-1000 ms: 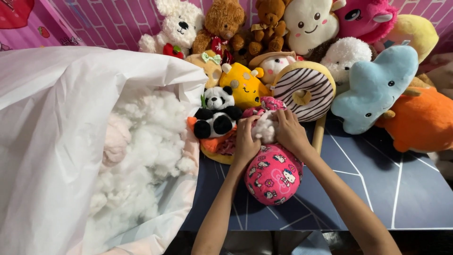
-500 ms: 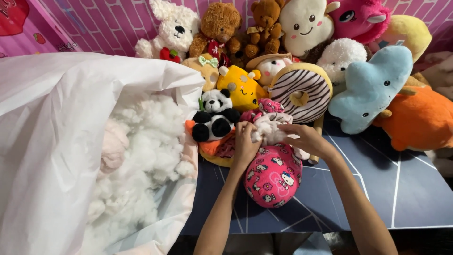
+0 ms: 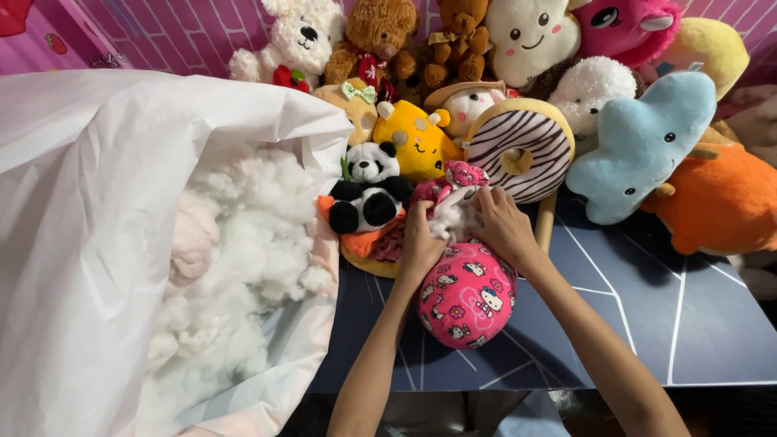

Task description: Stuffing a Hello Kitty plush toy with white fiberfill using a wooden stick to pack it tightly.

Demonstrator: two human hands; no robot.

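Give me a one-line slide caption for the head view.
Both hands, left hand and right hand, press white stuffing into a pink plush beside an open stuffing bag.

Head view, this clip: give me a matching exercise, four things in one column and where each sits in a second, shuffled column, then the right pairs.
Things:
1. pink printed plush
2. white bag of stuffing
3. blue plush
4. panda toy

Places:
A. far left, open, with white fluff inside
B. between the left hand and the right hand, at its open top
C. right side of the toy row, above an orange plush
D. just left of the hands, beside a yellow plush

Pairs: 1-B, 2-A, 3-C, 4-D
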